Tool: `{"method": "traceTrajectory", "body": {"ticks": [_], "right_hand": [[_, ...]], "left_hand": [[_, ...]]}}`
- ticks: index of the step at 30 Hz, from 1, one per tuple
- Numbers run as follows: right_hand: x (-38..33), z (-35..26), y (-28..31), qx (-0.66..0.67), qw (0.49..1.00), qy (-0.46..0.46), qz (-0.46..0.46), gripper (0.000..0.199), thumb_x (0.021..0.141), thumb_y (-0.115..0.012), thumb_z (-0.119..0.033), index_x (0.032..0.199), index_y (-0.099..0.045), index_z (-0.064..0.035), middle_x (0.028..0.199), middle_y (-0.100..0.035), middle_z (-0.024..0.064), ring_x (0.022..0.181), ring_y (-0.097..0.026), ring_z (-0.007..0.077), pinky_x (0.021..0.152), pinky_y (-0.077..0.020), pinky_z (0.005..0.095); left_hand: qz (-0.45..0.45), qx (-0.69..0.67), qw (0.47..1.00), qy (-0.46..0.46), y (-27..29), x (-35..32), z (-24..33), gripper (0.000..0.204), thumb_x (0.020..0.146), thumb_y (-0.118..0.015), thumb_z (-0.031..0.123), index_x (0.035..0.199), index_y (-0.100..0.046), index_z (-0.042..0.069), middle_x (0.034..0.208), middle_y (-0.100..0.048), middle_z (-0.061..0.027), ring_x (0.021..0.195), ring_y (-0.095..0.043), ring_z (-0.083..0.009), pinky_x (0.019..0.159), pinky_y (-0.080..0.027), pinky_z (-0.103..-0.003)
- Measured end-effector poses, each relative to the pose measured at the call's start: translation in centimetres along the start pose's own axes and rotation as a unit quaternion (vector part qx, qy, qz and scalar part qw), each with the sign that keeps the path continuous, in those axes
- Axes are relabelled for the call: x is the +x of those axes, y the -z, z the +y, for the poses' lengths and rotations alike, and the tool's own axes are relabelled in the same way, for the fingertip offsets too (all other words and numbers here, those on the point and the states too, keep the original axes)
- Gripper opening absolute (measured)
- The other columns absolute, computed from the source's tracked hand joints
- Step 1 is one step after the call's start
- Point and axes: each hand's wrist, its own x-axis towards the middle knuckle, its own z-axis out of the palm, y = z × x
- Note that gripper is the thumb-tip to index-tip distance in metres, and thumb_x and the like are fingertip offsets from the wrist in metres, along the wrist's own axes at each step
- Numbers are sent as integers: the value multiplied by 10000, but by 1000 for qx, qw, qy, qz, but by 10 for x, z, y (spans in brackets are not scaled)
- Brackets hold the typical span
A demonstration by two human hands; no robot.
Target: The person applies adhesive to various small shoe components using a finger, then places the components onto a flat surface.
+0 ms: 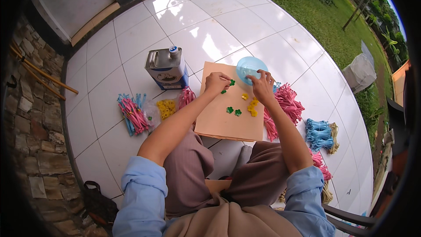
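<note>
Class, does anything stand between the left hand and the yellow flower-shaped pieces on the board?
Nothing visible blocks the left hand: past the green piece at its fingertips, bare tan board leads to the yellow pieces. The right hand is at the light-blue bowl, clear of that path.

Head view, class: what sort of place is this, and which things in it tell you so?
Most likely a porch or terrace: a white tiled floor meets a grass lawn in daylight, with a stone wall along the left side.
</note>
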Motion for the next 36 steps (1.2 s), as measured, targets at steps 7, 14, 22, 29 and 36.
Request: {"method": "traceTrajectory", "body": {"ticks": [7, 14, 22, 29, 36], "right_hand": [[7, -12, 14, 45, 995, 29, 86, 345, 716, -530, 6, 955, -631, -220, 1168, -423, 82, 1121, -346, 296, 930, -269, 458], [7, -34, 37, 76, 970, 199, 112, 363, 651, -578, 32, 898, -638, -227, 1174, -428, 36, 1118, -353, 295, 926, -274, 450], [6, -37, 41, 44, 967, 226, 105, 334, 667, -561, 15, 918, -641, -192, 1156, -454, 39, 1113, -373, 266, 937, -260, 449], [4, -36, 53, 152, 974, 128, 110, 313, 707, -528, 44, 968, -579, -119, 1060, -484, 48, 1051, -423, 248, 887, -322, 400], [-31, -33, 38, 360, 905, 114, -197, 305, 734, -564, 18, 1000, -428, -45, 760, -553, 74, 715, -567, 207, 675, -448, 323]], "left_hand": [[-27, -17, 999, 35, 0, -1, 7, 220, 735, -622, 13, 941, -608, -62, 836, -638, -125, 707, -635, -149, 650, -544, -223], [-37, -106, 992, 55, -1, -1, 11, 207, 774, -582, -6, 968, -593, -78, 884, -618, -127, 774, -627, -167, 704, -549, -233], [-33, -133, 989, 63, -3, -3, 14, 212, 773, -579, -19, 975, -584, -83, 893, -614, -127, 779, -623, -173, 707, -552, -233], [-30, -27, 998, 52, -8, -2, 9, 187, 736, -602, -27, 920, -622, -51, 824, -640, -124, 698, -630, -145, 659, -540, -225], [-23, 224, 970, -87, -12, 12, -15, 101, 655, -648, 10, 744, -684, 42, 711, -655, -100, 645, -641, -174, 652, -529, -282]]}}
